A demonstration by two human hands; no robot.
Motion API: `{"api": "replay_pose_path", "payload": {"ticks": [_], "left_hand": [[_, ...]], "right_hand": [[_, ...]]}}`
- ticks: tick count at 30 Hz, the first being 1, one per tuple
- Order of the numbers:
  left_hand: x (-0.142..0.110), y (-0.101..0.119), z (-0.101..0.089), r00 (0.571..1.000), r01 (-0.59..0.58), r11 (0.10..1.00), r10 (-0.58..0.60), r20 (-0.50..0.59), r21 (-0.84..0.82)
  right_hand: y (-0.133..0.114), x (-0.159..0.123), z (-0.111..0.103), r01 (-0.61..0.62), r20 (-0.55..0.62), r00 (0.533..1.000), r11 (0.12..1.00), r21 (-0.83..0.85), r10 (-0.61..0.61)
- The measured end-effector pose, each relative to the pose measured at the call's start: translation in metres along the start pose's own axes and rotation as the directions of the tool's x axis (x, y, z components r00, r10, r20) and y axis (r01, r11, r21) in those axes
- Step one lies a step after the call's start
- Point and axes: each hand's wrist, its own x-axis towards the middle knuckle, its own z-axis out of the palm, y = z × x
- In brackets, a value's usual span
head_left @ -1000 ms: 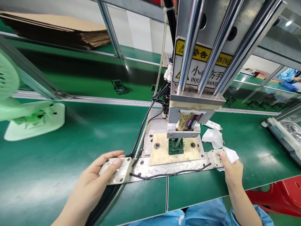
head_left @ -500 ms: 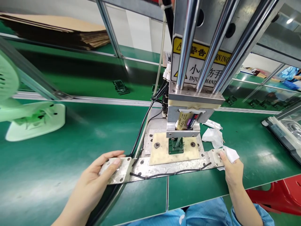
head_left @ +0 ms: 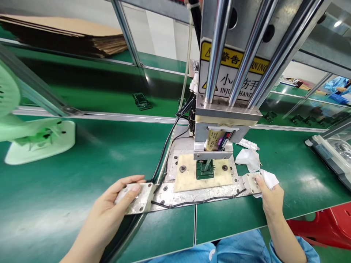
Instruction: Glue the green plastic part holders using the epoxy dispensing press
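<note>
A small press (head_left: 227, 109) with chrome guide rods and a yellow warning label stands on a metal base plate (head_left: 192, 195). Its head is down on a green part (head_left: 205, 170) seated on a beige fixture block (head_left: 189, 179). My left hand (head_left: 109, 212) lies on the plate's left end, thumb pressing a metal tab (head_left: 134, 197), fingers extended. My right hand (head_left: 270, 201) has its fingers curled around a white cloth (head_left: 270, 180), with the thumb on the button at the plate's right end (head_left: 253, 182).
A mint-green desk fan (head_left: 33, 135) stands at left. Crumpled white tissue (head_left: 248, 159) lies right of the press. Green parts (head_left: 141, 100) ride a conveyor behind. Black cables (head_left: 164, 153) run from the press. A red stool (head_left: 326, 226) sits at lower right, a machine (head_left: 331, 153) at far right.
</note>
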Motion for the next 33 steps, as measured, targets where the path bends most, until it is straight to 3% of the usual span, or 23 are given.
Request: {"api": "replay_pose_path", "payload": {"ticks": [8, 33], "left_hand": [[0.006, -0.0077, -0.0058, 0.997, 0.081, 0.996, -0.08, 0.016, -0.025], [0.0031, -0.0044, -0.0039, 0.995, 0.099, 0.994, -0.098, 0.01, -0.042]], "right_hand": [[0.0023, 0.0008, -0.0007, -0.01, 0.01, 1.0, 1.0, -0.013, 0.01], [0.0006, 0.0003, 0.0013, -0.019, -0.008, 1.0, 1.0, 0.002, 0.019]]}}
